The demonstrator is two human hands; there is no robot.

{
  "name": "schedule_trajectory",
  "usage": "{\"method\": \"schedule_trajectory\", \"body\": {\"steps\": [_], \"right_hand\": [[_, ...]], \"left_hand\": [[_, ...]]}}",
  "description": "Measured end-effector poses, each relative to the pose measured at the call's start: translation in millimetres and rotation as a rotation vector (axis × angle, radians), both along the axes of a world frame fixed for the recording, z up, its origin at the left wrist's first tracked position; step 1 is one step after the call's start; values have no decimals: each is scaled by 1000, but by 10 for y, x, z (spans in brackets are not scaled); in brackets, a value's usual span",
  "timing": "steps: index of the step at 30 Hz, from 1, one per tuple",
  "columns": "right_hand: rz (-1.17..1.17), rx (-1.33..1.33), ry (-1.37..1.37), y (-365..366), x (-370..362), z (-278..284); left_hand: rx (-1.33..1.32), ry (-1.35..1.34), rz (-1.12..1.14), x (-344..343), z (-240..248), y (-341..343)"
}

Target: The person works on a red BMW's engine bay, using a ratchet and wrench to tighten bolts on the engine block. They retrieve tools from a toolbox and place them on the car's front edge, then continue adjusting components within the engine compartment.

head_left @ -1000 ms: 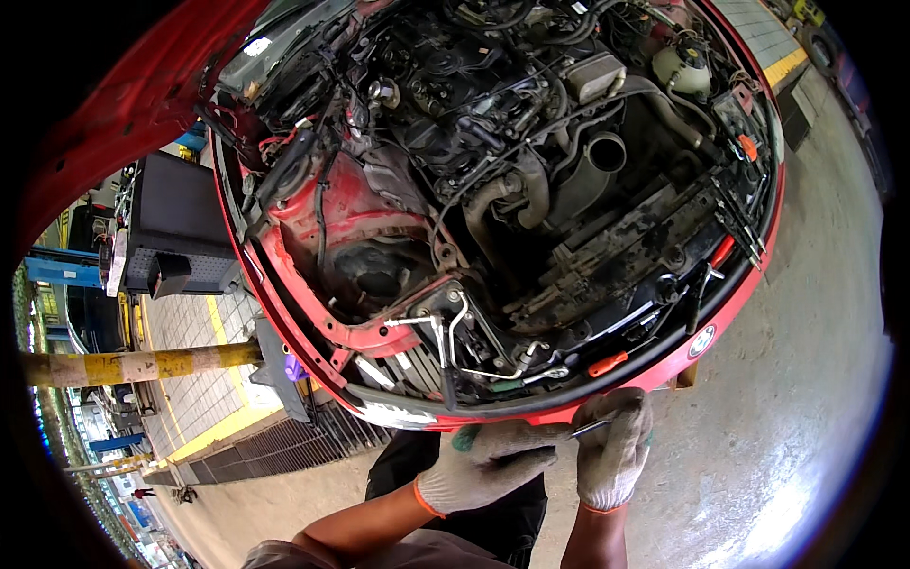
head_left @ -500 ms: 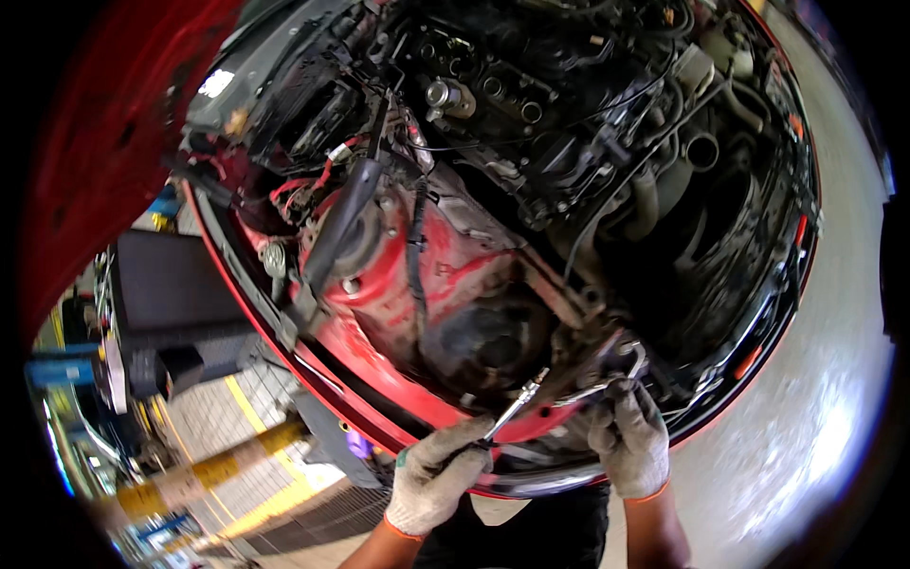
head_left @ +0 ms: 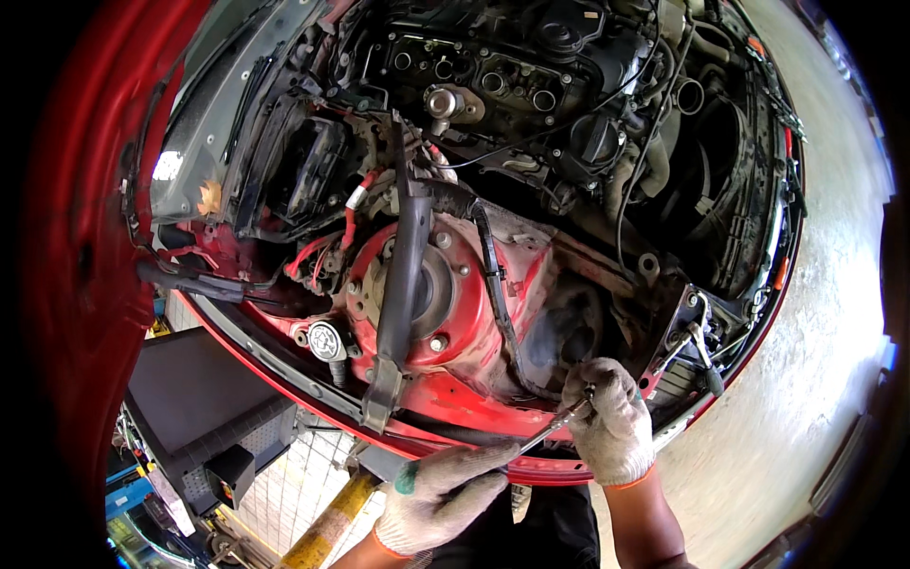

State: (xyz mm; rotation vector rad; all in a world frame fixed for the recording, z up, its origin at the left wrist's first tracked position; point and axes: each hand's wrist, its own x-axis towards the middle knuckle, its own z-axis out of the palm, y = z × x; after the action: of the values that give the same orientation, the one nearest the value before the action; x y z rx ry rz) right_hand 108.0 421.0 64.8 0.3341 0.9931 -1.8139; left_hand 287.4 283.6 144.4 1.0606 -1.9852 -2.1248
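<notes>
My gloved left hand [head_left: 445,498] is closed on a slim tool with a shiny metal shaft [head_left: 557,425], at the near edge of a red car's engine bay. Its fingers lie long over the handle end, which they hide; I cannot tell the tool's exact kind. The shaft slants up to the right toward my gloved right hand [head_left: 609,422], whose bent fingers pinch its tip. Just beyond the right hand is a dark round opening [head_left: 573,337] in the red inner body panel [head_left: 460,394]. To the right sits a metal latch-like bracket [head_left: 697,332].
The red strut tower [head_left: 438,327] has a black bar-like strip [head_left: 403,275] across it. Farther off is the engine [head_left: 493,57] with several round openings. A loose black cable [head_left: 621,218] hangs over the bay. A dark tool cart [head_left: 204,394] and a yellow post [head_left: 327,526] stand at left.
My right hand has moved left from beside the bracket to the tool's tip. The left hand's fingers have straightened along the tool. The view has shifted, showing more of the strut tower.
</notes>
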Motion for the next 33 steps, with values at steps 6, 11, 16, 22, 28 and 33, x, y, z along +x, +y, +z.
{"method": "schedule_trajectory", "body": {"steps": [6, 11, 16, 22, 28, 33], "right_hand": [[-67, -50, 77, -72, -25, 129], [-13, 5, 102, -327, -111, 227], [34, -97, 79, -769, -234, 254], [67, -61, 0, -1539, -515, 270], [160, -72, 88, -2192, -910, 217], [294, 7, 88, -2443, -1150, -46]], "left_hand": [[-173, 70, -128, -238, -72, -124], [276, -75, 88, -191, -45, -187], [463, -224, 245, -280, 22, -518], [-243, -6, 149, -558, -112, -986], [-434, -19, 192, -955, -116, -1458], [-668, -151, 28, -1221, -109, -1777]]}}
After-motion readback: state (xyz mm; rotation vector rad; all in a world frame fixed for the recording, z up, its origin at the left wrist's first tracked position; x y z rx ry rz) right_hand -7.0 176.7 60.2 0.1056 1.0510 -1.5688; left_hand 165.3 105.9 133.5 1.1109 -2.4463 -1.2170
